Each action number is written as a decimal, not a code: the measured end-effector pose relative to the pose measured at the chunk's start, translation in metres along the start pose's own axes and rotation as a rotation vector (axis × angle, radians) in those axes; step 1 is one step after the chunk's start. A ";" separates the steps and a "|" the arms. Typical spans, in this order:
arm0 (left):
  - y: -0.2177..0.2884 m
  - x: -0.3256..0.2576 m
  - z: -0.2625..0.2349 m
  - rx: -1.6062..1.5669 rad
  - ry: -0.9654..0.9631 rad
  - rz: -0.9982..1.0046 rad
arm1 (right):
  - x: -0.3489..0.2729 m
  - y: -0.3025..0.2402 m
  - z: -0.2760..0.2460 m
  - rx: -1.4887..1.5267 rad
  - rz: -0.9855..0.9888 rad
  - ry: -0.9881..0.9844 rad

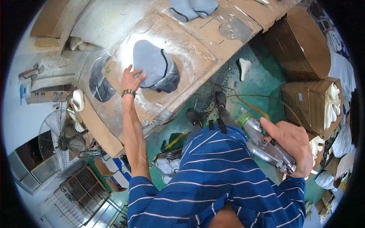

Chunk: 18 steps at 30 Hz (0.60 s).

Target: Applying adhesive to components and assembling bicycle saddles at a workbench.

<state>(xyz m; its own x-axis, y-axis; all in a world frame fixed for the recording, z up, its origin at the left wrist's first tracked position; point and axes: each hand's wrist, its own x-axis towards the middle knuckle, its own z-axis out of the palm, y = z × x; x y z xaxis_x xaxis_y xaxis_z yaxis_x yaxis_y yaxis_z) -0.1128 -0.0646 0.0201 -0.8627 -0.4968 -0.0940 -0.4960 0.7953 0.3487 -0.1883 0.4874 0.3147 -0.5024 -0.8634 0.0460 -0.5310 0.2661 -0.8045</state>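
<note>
On the cardboard-covered table lies a grey fabric piece (pixel 148 62) with a black edge strip, rounded at its far end. A darker grey, creased piece (pixel 169 80) shows from under its right side. My left hand (pixel 133 80) is at the left edge of the grey piece, fingers spread, thumb and fingertips over its border; whether they press on it I cannot tell. Down at the right, beside my body, my right hand (pixel 291 142) is wrapped round a metal spray gun (pixel 264 142) with a green ring at one end.
More grey pieces (pixel 194 7) lie at the table's far side, and a dark one (pixel 100 81) at the left. White bicycle saddle shells sit on the floor (pixel 245 68) and in a cardboard box (pixel 311 100). A hose (pixel 258 110) crosses the floor. A fan (pixel 62 142) stands left.
</note>
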 end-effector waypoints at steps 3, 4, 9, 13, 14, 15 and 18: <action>0.005 -0.005 0.001 -0.009 0.002 0.020 | 0.001 0.017 -0.007 0.028 -0.042 -0.005; 0.007 -0.007 0.001 -0.159 -0.029 -0.044 | 0.001 0.020 -0.013 0.089 -0.031 -0.060; 0.020 -0.028 0.010 -0.245 0.119 -0.180 | 0.015 0.034 -0.024 0.022 -0.007 0.028; 0.038 -0.074 0.016 -0.503 0.449 -0.216 | 0.040 0.034 -0.027 0.053 0.001 -0.011; 0.042 -0.092 0.016 -0.584 0.471 -0.229 | 0.049 0.033 -0.026 0.050 0.008 0.020; 0.045 -0.113 0.017 -0.672 0.501 -0.229 | 0.058 0.032 -0.025 0.055 0.015 0.062; 0.046 -0.171 0.029 -0.821 0.527 -0.374 | 0.085 0.027 -0.020 0.065 -0.033 0.066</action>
<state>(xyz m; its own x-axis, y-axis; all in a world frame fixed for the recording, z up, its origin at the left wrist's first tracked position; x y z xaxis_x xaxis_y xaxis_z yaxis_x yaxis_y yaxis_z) 0.0096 0.0668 0.0249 -0.4178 -0.9082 0.0237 -0.3326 0.1772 0.9263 -0.2583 0.4298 0.3088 -0.5303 -0.8406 0.1103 -0.5038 0.2078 -0.8384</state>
